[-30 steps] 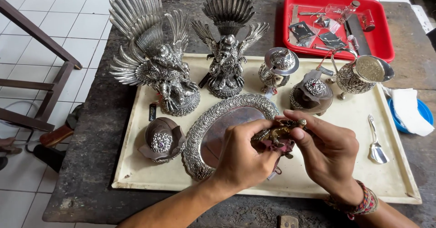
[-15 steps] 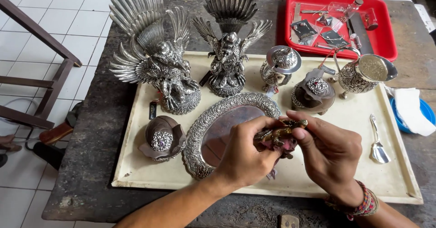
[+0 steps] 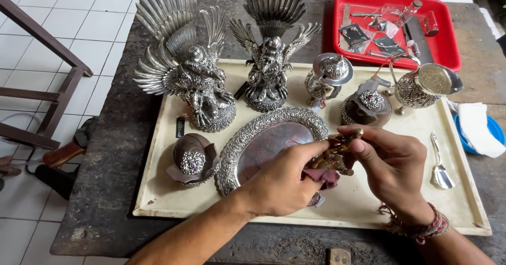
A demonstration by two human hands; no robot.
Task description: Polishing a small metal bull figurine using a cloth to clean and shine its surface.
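My left hand (image 3: 282, 183) and my right hand (image 3: 392, 167) meet over a cream tray (image 3: 158, 191), both closed on a small brass-coloured figurine (image 3: 333, 157). A dark red cloth (image 3: 322, 177) is pinched under the figurine by my left fingers. The figurine is mostly hidden by my fingers. Just left of my hands lies an oval silver plate (image 3: 263, 143) with an embossed rim.
On the tray stand two winged silver statues (image 3: 184, 70) (image 3: 271, 49), a lidded silver pot (image 3: 327, 78), two dark shell boxes (image 3: 192, 159) (image 3: 366, 107), a silver cup (image 3: 421, 85) and a small spoon (image 3: 440, 170). A red tray (image 3: 448, 38) of small items sits behind. A wooden frame (image 3: 47, 85) stands left.
My hands shifted slightly upward on the figurine and my right fingers turned it a little. Everything on the tray stayed put.
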